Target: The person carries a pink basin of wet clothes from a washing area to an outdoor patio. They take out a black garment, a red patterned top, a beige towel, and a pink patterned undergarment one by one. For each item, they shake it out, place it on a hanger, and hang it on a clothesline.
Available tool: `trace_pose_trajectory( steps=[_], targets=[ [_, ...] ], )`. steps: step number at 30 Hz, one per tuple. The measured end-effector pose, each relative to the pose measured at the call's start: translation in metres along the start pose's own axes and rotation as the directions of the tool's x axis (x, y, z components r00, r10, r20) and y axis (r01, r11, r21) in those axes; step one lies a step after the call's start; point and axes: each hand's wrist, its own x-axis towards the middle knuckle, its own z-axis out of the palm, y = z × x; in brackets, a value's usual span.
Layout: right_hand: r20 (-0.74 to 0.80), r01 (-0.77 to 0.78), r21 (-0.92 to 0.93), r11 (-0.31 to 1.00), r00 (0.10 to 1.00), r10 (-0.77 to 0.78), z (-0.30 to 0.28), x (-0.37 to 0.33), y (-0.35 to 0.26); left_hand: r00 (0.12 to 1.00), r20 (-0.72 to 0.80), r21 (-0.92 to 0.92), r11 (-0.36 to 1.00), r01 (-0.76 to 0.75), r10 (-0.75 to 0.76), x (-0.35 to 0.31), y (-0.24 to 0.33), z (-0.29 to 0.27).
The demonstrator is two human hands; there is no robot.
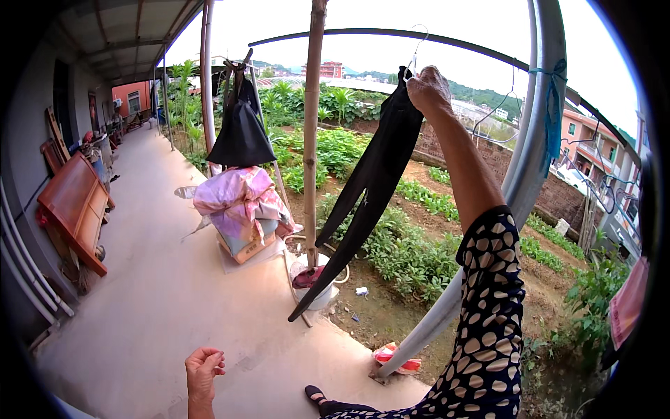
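My right hand (429, 91) is raised high, its fingers closed at the top of a pair of black trousers (377, 164). A white hanger (412, 66) shows beside the fingers, its hook up at the level of a dark horizontal pole (370, 32). Whether the hook rests on the pole, I cannot tell. The trouser legs hang slanting down to the left, in front of a wooden post (314, 126). Low over the concrete floor, my left hand (203, 369) has its fingers curled in, with nothing visible in them.
A black garment (243, 126) hangs at left above a pile under a pink cloth (241, 199). Empty wire hangers (495, 122) hang right of a thick metal post (534, 133). A white bucket (315, 293) stands round the wooden post's foot. Vegetable beds border the concrete walkway (139, 279).
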Motion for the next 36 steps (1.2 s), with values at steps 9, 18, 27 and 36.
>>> trace_pose_trajectory(
  steps=[9,18,27,36],
  targets=[
    [-0.068,-0.121,-0.185,0.975,0.992,0.111,0.077,0.082,-0.03,0.999,-0.019,-0.086,0.995,-0.052,0.051,0.168,0.024,0.02],
    [-0.078,-0.212,-0.337,0.918,0.977,0.197,0.169,0.121,-0.038,0.962,0.271,-0.126,0.99,0.069,-0.032,0.309,0.028,0.063],
    [-0.087,-0.183,-0.421,0.888,0.983,0.161,0.212,0.123,-0.057,0.861,0.489,-0.022,0.985,0.17,-0.137,0.407,0.051,0.083],
    [-0.144,-0.194,-0.306,0.932,0.977,0.156,0.196,0.126,-0.042,0.779,0.583,0.071,0.969,0.235,-0.232,0.439,0.036,0.088]
  ],
)
